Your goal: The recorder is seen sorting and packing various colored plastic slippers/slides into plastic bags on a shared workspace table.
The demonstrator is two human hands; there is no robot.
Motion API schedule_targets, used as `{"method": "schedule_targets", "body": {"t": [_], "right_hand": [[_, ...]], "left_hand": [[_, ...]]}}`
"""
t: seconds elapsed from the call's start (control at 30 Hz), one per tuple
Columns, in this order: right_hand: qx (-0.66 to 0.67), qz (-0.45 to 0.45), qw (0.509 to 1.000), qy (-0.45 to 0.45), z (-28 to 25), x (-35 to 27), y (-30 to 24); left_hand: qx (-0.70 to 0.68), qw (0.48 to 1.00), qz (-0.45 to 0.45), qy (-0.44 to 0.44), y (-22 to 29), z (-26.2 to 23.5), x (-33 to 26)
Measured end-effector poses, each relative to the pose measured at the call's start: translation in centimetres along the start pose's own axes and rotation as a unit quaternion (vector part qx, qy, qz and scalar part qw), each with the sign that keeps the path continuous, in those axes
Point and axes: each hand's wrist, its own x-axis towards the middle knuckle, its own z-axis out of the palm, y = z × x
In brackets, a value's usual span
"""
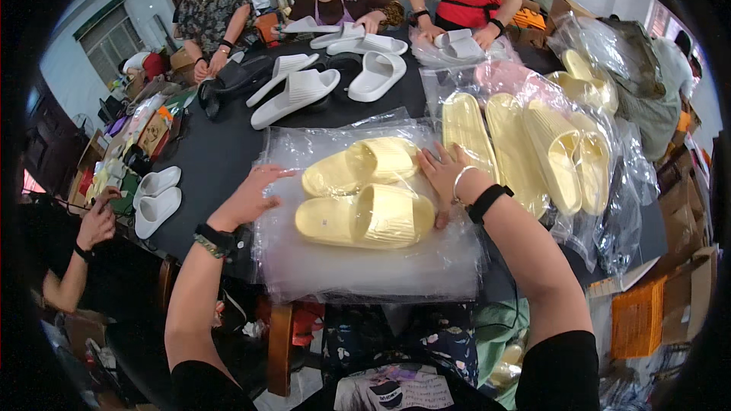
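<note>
A pair of pale yellow slide sandals (329, 221) lies side by side in front of me, seemingly inside a clear plastic bag. Beneath them is a stack of flat clear plastic bags (365, 278). My left hand (255, 196) is at the left edge of the stack, its fingers apart and holding nothing. On the other side, my right hand (447, 173) rests against the right ends of the sandals with fingers spread over the plastic. More yellow slides (510, 152) lie in clear plastic just beyond my right hand.
White slides (297, 99) and black slides (236, 84) cover the far part of the black table (209, 175). A white pair (158, 202) sits at the left. Several people work around the table, one hand (97, 221) close on my left. An orange crate (637, 318) stands low right.
</note>
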Motion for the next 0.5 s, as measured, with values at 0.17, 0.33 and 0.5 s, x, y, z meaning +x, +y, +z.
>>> {"method": "schedule_targets", "body": {"t": [0.17, 0.33, 0.5], "right_hand": [[0.021, 0.007, 1.0, 0.006, -0.1, -0.6, 0.5], [0.032, -0.009, 0.996, 0.087, 1.4, -1.4, 1.7], [0.095, 0.011, 0.979, 0.18, 4.4, 4.0, 0.6]], "left_hand": [[-0.572, 0.773, -0.243, -0.129, 4.6, -4.0, 0.8], [-0.251, 0.967, 0.021, -0.023, 4.1, -2.7, -0.3], [-0.785, 0.505, -0.358, 0.037, 4.6, -2.0, -2.2]]}}
